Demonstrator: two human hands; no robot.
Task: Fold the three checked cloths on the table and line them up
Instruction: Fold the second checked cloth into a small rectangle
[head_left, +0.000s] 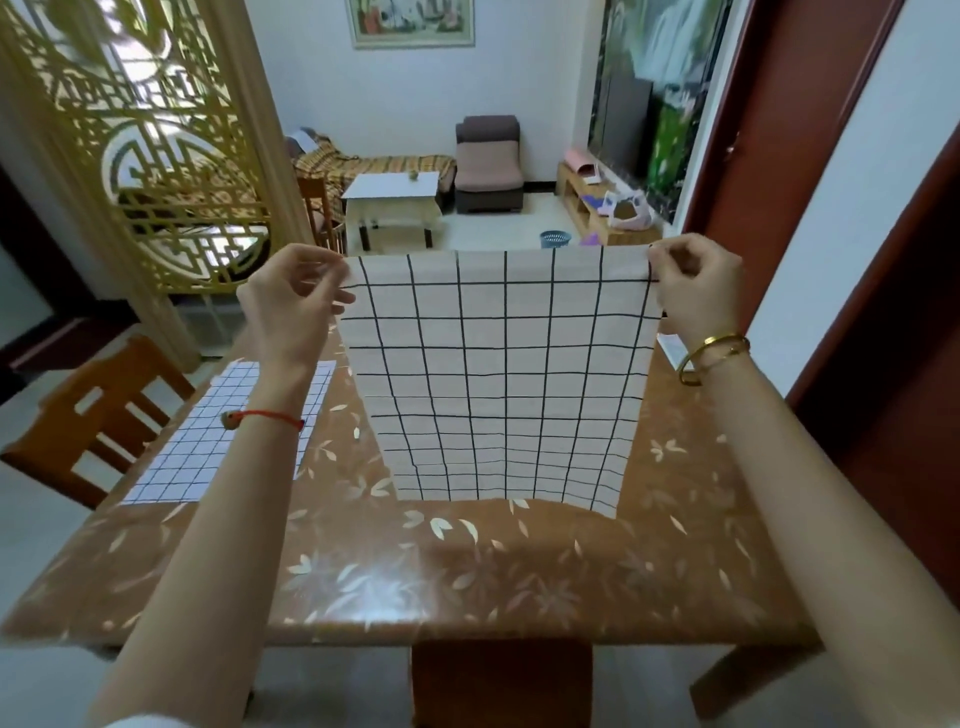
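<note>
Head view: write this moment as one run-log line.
left hand, right hand: pinch top corners of beige checked cloth | cloth: hangs over table | white checked cloth: lying flat

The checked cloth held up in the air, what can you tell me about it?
The held cloth is pale beige fabric with a thin black grid. It hangs spread and smooth, the left hand and right hand each pinching a top corner. Its lower edge nears the brown leaf-patterned table; contact is unclear.
</note>
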